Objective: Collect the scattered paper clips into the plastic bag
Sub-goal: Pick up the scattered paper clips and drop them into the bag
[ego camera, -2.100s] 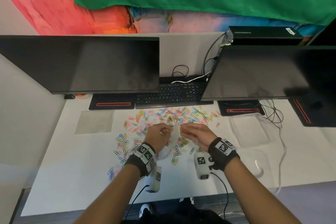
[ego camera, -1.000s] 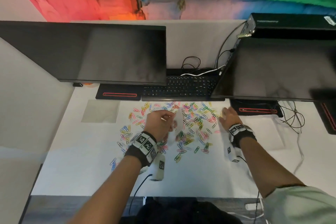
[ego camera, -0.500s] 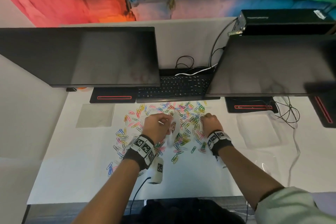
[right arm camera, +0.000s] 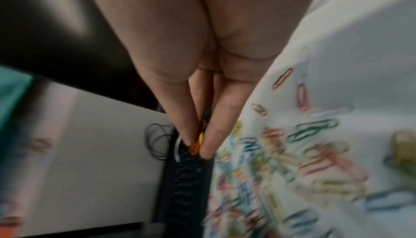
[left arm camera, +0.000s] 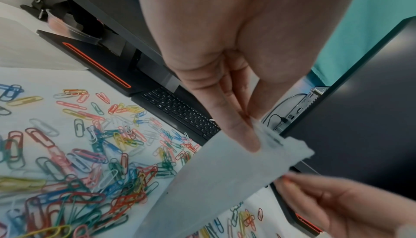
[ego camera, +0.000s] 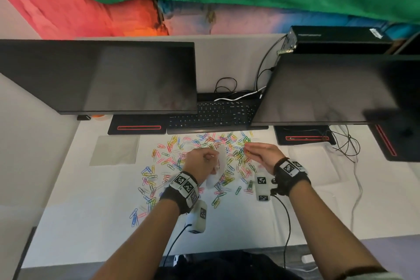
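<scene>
Many coloured paper clips (ego camera: 204, 157) (left arm camera: 94, 152) (right arm camera: 292, 152) lie scattered on the white desk (ego camera: 91, 211) in front of the keyboard. My left hand (ego camera: 201, 162) (left arm camera: 249, 135) pinches the top edge of a small clear plastic bag (ego camera: 219, 167) (left arm camera: 213, 179), which hangs over the clips. To its right, my right hand (ego camera: 248, 150) (right arm camera: 198, 145) pinches a few clips, orange, yellow and green, between thumb and fingertips. It hovers just right of the bag's mouth; the same hand (left arm camera: 337, 206) shows at the lower right of the left wrist view.
Two dark monitors (ego camera: 102, 75) (ego camera: 329, 88) overhang the desk's back, with a black keyboard (ego camera: 213, 113) between them. More clear bags lie flat at the left (ego camera: 114, 151) and right (ego camera: 316, 166). Cables (ego camera: 345, 143) trail at the right.
My right hand reached out right, swept back over the clips, and now has lifted with a few clips pinched, close to the bag. The left hand kept holding the bag.
</scene>
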The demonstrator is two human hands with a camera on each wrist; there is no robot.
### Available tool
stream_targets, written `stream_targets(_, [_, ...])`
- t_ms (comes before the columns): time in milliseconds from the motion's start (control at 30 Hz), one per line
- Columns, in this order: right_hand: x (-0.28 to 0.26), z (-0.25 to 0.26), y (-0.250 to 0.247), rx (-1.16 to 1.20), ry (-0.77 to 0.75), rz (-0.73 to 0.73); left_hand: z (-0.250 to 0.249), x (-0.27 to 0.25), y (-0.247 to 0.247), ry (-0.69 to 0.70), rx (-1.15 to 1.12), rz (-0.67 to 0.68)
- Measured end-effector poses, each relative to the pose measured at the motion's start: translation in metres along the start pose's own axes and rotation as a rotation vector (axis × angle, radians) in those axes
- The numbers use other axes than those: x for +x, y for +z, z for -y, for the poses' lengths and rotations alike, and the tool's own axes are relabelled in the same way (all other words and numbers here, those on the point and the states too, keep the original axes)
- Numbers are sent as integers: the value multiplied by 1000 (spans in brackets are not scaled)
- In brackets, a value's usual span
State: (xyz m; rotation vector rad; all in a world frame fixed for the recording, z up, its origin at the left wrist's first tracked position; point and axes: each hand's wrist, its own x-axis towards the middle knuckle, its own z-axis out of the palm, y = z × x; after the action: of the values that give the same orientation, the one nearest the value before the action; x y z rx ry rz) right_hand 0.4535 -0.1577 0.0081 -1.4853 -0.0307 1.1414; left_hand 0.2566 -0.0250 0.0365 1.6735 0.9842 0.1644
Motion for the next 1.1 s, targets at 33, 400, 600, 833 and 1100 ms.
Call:
stream_targets(33, [-11, 6, 9, 81, 0, 66, 0, 1, 1, 1, 3, 7])
stream_targets(400, [-38, -13, 83, -808, -269, -115, -7, -2, 3, 72, 61, 51])
stream_targets(600, [-39, -19, 95, -1226, -368, -43, -2, -4, 2, 92, 86, 57])
stream_targets(833, [-30, 9, 50, -767, -508, 28, -4, -4, -14, 72, 50, -36])
stream_targets(1100, [80, -12, -26, -1130, -109, -236, 1, 1, -36, 72, 48, -162])
